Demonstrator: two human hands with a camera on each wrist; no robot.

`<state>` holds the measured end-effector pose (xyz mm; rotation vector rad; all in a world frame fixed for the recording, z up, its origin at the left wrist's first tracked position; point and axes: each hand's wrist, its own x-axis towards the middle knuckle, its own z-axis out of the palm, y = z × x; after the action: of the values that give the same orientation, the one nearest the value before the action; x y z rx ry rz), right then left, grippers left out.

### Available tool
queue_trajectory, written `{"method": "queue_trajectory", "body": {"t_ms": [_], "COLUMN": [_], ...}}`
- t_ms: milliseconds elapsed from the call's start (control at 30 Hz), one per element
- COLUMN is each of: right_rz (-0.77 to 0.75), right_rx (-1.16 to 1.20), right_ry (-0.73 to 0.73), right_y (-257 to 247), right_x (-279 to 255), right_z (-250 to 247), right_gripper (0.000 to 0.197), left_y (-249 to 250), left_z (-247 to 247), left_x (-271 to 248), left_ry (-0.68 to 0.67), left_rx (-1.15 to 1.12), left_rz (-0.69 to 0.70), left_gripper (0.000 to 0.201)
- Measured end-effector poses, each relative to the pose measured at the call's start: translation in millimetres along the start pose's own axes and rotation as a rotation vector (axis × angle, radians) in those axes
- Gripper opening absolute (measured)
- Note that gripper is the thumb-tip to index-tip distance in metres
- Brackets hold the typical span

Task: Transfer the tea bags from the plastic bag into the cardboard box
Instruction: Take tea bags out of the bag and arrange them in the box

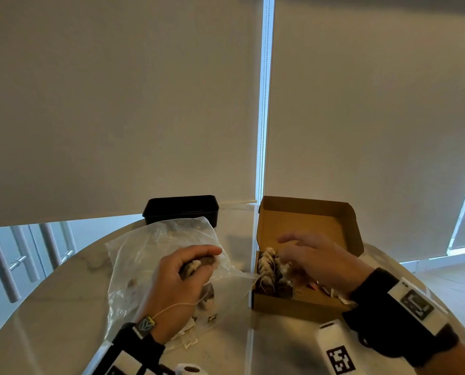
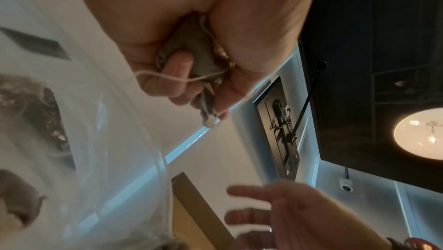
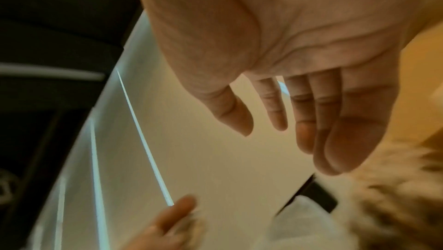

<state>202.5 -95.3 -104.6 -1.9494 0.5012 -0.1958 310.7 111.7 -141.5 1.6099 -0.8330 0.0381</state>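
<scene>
A clear plastic bag (image 1: 144,253) lies on the round table, left of an open cardboard box (image 1: 304,304) with its lid (image 1: 307,220) raised. My left hand (image 1: 180,280) hovers over the bag and grips a bunch of tea bags (image 1: 196,265) (image 2: 191,45); a white string (image 1: 171,307) trails to my wrist. More tea bags (image 1: 204,301) remain inside the plastic. My right hand (image 1: 315,255) is over the box with straight, spread fingers (image 3: 307,121), holding nothing, just above a row of tea bags (image 1: 269,269) packed in the box.
A black rectangular container (image 1: 181,209) stands behind the plastic bag at the table's far edge. Roller blinds cover the windows beyond. A marker block (image 1: 336,350) sits near the table's front edge. The table (image 1: 63,293) curves away at the left.
</scene>
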Motion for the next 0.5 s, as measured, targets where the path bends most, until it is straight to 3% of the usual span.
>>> {"method": "queue_trajectory", "body": {"t_ms": [133, 233, 400, 500], "right_rz": [-0.175, -0.327, -0.417, -0.43], "right_rx": [0.009, -0.053, -0.055, 0.01], "right_ry": [-0.174, -0.17, -0.045, 0.042], "right_y": [-25.3, -25.0, -14.6, -8.1], "right_x": [-10.6, -8.6, -4.2, -3.9], "right_z": [37.9, 55.7, 51.4, 38.5], "right_gripper": [0.021, 0.015, 0.009, 0.008], "left_y": [8.4, 9.9, 9.0, 8.2], "left_z": [6.6, 8.3, 3.4, -9.3], "left_x": [-5.0, -5.9, -3.1, -0.1], "left_ry": [-0.066, -0.08, -0.114, -0.03], "left_rx": [-0.06, -0.155, -0.105, -0.043], "left_rz": [-0.002, -0.009, -0.007, 0.0], "left_gripper": [0.053, 0.063, 0.049, 0.035]}}
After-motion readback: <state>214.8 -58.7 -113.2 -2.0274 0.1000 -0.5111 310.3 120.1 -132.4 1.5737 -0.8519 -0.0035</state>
